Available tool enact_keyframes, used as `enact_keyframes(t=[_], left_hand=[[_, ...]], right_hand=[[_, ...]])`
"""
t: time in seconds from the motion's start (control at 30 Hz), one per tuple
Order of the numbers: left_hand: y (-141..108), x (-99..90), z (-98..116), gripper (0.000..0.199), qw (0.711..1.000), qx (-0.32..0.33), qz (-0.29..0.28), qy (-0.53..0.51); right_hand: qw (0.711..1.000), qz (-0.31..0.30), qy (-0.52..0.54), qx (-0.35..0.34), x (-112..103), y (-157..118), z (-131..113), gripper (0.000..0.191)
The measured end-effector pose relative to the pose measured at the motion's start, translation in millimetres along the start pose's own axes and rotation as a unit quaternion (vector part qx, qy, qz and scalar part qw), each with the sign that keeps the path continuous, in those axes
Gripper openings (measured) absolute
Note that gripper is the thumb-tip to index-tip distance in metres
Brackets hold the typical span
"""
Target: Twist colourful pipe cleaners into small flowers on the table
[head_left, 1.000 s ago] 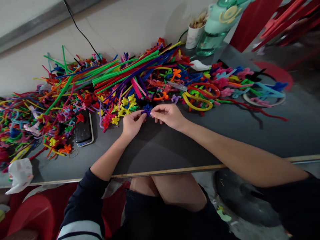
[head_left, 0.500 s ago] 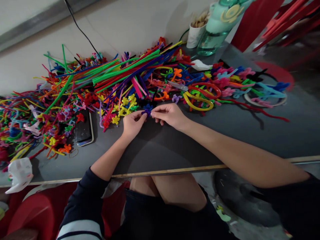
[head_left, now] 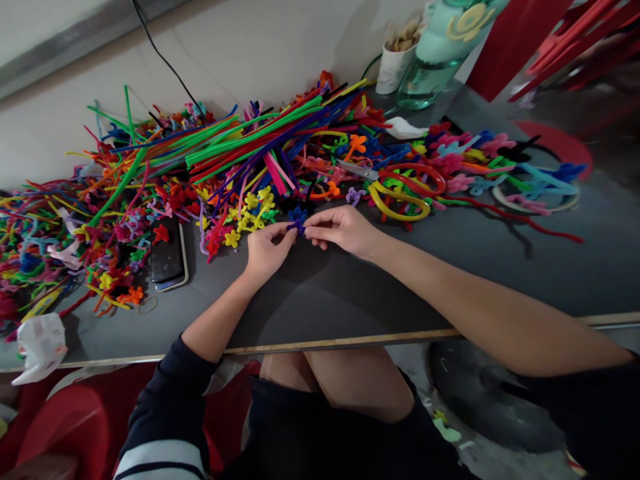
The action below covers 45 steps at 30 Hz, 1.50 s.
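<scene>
A small dark blue pipe-cleaner flower (head_left: pixel 297 217) is held up between my two hands at the front edge of the pile. My left hand (head_left: pixel 269 251) pinches it from the left with thumb and forefinger. From the right, my right hand (head_left: pixel 341 231) pinches its lower part, fingertips almost touching those of the left. Just left of the flower lie several yellow flowers (head_left: pixel 255 212). Bundled green pipe cleaners (head_left: pixel 255 137) rest on the pile behind. Scissors with red and yellow handles (head_left: pixel 400 208) lie right of my right hand.
A phone (head_left: pixel 168 257) lies left of my left hand. Crumpled white tissue (head_left: pixel 41 343) sits at the front left edge. At the back right stand a paper cup (head_left: pixel 395 65) and a green bottle (head_left: pixel 425 73). A white ring (head_left: pixel 571 203) lies among flowers at the right.
The view has shifted slightly. Both hands remain pinched on the blue flower, which shows a little more above the fingertips; the right fingers have curled in slightly.
</scene>
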<state>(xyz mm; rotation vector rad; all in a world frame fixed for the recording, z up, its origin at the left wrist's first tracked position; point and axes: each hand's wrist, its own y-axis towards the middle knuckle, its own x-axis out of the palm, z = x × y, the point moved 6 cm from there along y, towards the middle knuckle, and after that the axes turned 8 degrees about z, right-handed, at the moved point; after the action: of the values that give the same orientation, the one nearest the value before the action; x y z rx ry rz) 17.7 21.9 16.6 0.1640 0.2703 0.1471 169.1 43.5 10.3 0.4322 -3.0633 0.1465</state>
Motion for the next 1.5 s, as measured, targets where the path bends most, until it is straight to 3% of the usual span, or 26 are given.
enact_keyframes(t=[0.2,0.43,0.77,1.07,1.3,1.5], left_hand=[[-2.2,1.6,-4.6,0.013,1.000,-0.002,-0.016,-0.001],[-2.5,4.2,-7.6,0.013,0.999,-0.012,-0.031,-0.006],[6.0,3.0,-12.1,0.015,0.995,-0.063,-0.010,-0.080],[6.5,6.4,-17.3,0.018,0.989,-0.080,-0.004,-0.127],[6.7,6.4,-17.2,0.027,0.989,-0.057,-0.005,-0.134],[6.7,8.0,-19.9,0.021,0.992,-0.059,-0.028,-0.108]], right_hand=[[0.998,-0.031,0.036,0.037,1.9,2.7,10.1,0.029],[0.996,-0.070,-0.001,0.055,2.0,3.8,14.0,0.027],[0.999,0.031,-0.011,-0.008,-3.7,2.2,-2.4,0.035],[0.998,0.042,-0.023,-0.033,-1.3,2.1,-0.4,0.035],[0.999,0.047,-0.019,0.007,-4.0,4.6,0.9,0.039],[0.999,0.023,-0.027,0.022,-0.7,5.5,2.8,0.032]])
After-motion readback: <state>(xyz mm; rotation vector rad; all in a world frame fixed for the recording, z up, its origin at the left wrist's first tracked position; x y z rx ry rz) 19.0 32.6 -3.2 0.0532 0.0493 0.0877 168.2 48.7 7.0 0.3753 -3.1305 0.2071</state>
